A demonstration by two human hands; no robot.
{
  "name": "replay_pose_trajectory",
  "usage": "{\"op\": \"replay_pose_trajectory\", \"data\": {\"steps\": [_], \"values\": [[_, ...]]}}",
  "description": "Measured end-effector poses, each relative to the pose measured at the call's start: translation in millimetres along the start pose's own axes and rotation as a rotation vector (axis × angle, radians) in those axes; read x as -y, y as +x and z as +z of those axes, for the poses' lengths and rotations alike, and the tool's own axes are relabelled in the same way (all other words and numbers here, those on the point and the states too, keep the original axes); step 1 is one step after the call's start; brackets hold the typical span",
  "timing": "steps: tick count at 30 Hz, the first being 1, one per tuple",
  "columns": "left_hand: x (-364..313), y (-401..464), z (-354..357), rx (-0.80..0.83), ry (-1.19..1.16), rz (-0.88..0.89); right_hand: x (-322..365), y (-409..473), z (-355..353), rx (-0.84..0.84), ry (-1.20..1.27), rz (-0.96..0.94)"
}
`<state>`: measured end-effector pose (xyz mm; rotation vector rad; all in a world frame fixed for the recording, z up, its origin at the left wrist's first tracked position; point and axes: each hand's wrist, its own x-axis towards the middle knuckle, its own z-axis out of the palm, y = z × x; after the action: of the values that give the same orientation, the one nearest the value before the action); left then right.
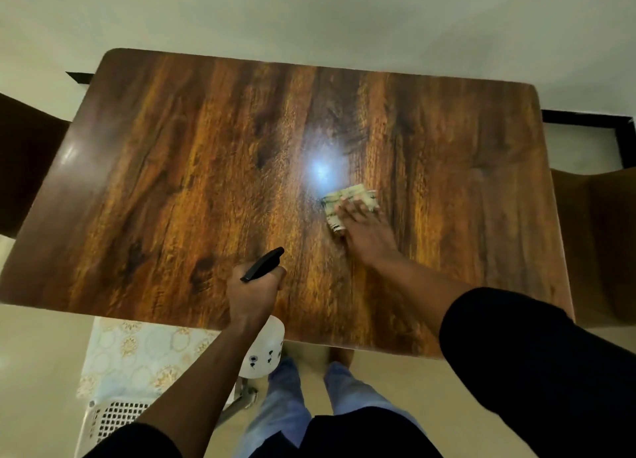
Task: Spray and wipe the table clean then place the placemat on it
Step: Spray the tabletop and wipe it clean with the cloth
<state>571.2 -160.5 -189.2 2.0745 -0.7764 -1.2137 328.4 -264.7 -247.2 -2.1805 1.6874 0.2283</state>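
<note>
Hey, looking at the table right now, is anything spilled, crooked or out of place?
Nothing stands out. The table shows only a lamp glare, no puddle or damage. The right hand presses the cloth flat on it, the left hand holds the spray bottle in its grip, and the placemat waits beside the table.

A dark wood-grain bench [206, 168] filled the middle of the frame. Right of centre, the right hand [366, 230] pressed flat on a folded cloth [347, 199]. At lower centre the left hand [251, 295] gripped a white spray bottle [265, 351] by its black trigger head. A patterned placemat [137, 351] lay on a white basket [113, 419] at lower left.
</note>
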Motion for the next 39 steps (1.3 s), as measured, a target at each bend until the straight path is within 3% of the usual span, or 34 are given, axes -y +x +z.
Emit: {"op": "replay_pose_trajectory", "data": {"steps": [4,7,14,18,27,31,39], "values": [[-1.7,-10.2,4.5,0.011,-0.012,0.003,-55.2,0.2,-10.2,-0.044,0.063,0.209],[-0.2,-15.0,5.9,-0.006,-0.032,-0.009,-56.2,3.1,-13.2,-0.023,0.135,0.259],[-0.3,-22.4,5.8,-0.026,-0.035,0.018,20.6,-18.4,9.0,0.031,0.145,0.034],[3.0,-28.4,1.2,-0.047,-0.043,-0.018,23.4,-24.0,9.6,0.058,0.11,-0.037],[39.7,-46.5,-10.9,-0.006,0.02,-0.037,-10.6,-89.9,38.4,-0.027,0.239,0.188],[57.0,-54.5,-11.4,0.028,0.042,-0.046,23.6,-122.5,62.6,-0.073,0.217,0.188],[67.1,-83.5,-23.0,0.11,0.007,0.064,127.8,-177.6,127.3,-0.164,0.128,-0.048]]}}
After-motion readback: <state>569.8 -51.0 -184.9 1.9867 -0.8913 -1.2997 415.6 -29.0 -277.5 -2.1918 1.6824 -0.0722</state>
